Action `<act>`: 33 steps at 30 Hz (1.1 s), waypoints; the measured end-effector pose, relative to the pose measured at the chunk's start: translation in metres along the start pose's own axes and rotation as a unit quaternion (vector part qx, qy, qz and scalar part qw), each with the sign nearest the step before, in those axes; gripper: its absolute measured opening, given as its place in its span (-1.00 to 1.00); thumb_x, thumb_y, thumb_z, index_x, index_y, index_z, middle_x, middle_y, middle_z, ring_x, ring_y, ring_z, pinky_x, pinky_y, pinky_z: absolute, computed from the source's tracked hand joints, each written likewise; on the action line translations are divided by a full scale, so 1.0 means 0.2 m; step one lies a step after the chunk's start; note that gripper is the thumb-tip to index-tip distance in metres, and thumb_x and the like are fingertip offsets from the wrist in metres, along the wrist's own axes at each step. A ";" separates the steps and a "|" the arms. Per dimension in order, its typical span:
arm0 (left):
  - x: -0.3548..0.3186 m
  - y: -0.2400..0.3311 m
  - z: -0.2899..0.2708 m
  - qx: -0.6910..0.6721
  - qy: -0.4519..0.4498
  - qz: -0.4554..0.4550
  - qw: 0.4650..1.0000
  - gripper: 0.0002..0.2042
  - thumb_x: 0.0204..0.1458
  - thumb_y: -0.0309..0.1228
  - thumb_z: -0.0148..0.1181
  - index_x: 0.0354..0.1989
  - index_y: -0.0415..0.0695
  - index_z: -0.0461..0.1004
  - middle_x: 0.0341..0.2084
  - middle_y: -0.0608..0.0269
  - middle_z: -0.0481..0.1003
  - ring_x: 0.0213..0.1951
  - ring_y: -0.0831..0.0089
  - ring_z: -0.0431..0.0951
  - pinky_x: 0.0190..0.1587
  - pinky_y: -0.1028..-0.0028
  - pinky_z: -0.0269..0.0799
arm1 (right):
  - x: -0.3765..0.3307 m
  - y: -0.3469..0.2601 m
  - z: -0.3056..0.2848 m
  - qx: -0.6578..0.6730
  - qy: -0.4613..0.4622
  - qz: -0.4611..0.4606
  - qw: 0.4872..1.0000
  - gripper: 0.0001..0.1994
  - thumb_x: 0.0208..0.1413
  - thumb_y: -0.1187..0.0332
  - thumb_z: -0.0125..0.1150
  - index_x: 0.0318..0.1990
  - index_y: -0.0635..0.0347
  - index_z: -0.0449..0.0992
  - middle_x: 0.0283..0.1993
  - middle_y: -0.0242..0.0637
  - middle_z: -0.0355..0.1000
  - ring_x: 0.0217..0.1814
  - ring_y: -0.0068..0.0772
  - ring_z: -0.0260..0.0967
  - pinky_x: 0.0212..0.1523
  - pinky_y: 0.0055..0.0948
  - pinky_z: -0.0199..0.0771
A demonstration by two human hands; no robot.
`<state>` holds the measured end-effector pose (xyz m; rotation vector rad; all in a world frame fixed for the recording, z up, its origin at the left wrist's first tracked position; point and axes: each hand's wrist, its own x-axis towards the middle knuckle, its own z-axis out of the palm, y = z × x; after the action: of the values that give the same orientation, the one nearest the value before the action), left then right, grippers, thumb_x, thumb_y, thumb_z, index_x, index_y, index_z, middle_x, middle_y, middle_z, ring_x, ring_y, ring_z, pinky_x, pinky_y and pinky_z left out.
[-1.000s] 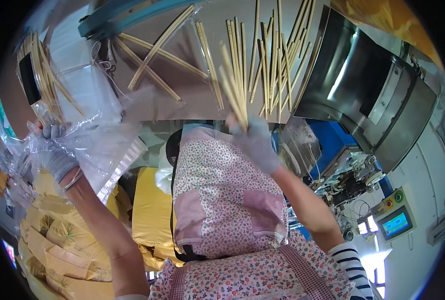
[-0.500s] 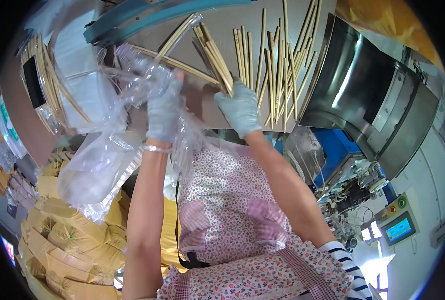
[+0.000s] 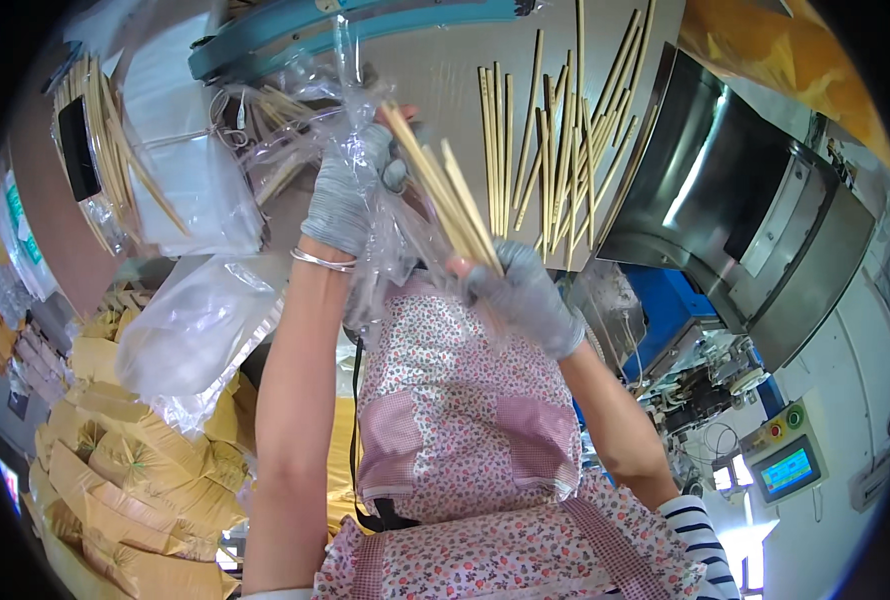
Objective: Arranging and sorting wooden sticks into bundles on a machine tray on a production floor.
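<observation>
My right hand, in a pale fingertip-less glove, is closed around the lower ends of a small bundle of wooden chopsticks, held tilted above the table's near edge. The bundle's upper ends reach close to my left hand. That hand is gloved too and closed on crumpled clear plastic film, which trails down over the apron. More chopsticks lie partly under the film beyond the left hand. Loose chopsticks are spread on the table to the right.
A teal metal bar runs along the far side. At left are white plastic sheets and another chopstick bundle with a black object. A curved steel chute stands right, machinery below it. Yellow-wrapped packs are piled lower left.
My right hand has lifted the chopstick bundle off the table and drawn it nearer to me. The left hand has shifted right and up with the film.
</observation>
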<state>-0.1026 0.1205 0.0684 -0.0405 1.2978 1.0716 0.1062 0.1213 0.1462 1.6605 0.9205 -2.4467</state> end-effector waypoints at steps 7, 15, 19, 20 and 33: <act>-0.15 -0.18 0.09 -0.122 0.115 0.077 0.983 -0.76 0.11 -0.24 0.13 -0.16 -0.11 0.40 -0.36 0.35 0.45 -0.41 0.55 0.45 -0.36 0.53 0.44 | 0.06 -0.05 0.14 -0.273 0.082 -0.238 0.929 -0.73 0.11 0.23 0.16 -0.44 0.29 0.46 -0.63 -0.39 0.33 -0.61 -0.55 0.29 -0.57 -0.50 0.30; -0.14 0.07 0.11 0.092 0.108 0.092 0.986 -0.89 0.10 -0.50 0.03 -0.22 -0.16 0.42 -0.45 0.34 0.40 -0.45 0.50 0.37 -0.40 0.51 0.32 | 0.17 -0.08 0.09 -0.215 0.056 -0.203 0.953 -0.75 0.11 0.26 0.16 -0.25 0.31 0.47 -0.60 -0.41 0.31 -0.63 -0.54 0.26 -0.62 -0.58 0.23; -0.06 0.20 -0.02 -0.114 0.119 0.096 0.982 -0.87 0.13 -0.32 0.10 -0.26 -0.10 0.41 -0.50 0.35 0.41 -0.56 0.51 0.32 -0.54 0.50 0.26 | -0.11 -0.19 0.06 -0.075 -0.021 0.093 0.993 -0.75 0.09 0.28 0.18 -0.22 0.32 0.47 -0.51 -0.49 0.30 -0.51 -0.66 0.22 -0.55 -0.58 0.24; -0.04 0.24 0.00 -0.116 0.097 0.108 0.983 -0.84 0.13 -0.29 0.10 -0.27 -0.11 0.40 -0.52 0.34 0.40 -0.58 0.50 0.30 -0.55 0.49 0.25 | -0.17 -0.18 0.01 -0.077 -0.020 0.093 0.992 -0.75 0.09 0.28 0.18 -0.22 0.32 0.47 -0.51 -0.49 0.30 -0.51 -0.66 0.22 -0.55 -0.58 0.24; -0.69 0.15 -0.13 0.172 -0.021 0.146 0.974 -0.79 0.09 -0.30 0.05 -0.18 -0.12 0.45 -0.57 0.37 0.31 -0.57 0.47 0.32 -0.50 0.44 0.29 | -0.27 -0.02 -0.28 0.093 0.077 0.093 0.988 -0.72 0.18 0.17 0.08 -0.21 0.25 0.44 -0.61 -0.53 0.26 -0.65 -0.70 0.10 -0.66 -0.64 0.07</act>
<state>-0.1265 0.0378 0.1836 0.4441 1.4640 1.0698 0.1747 0.1375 0.1807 1.9210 0.5339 -2.3683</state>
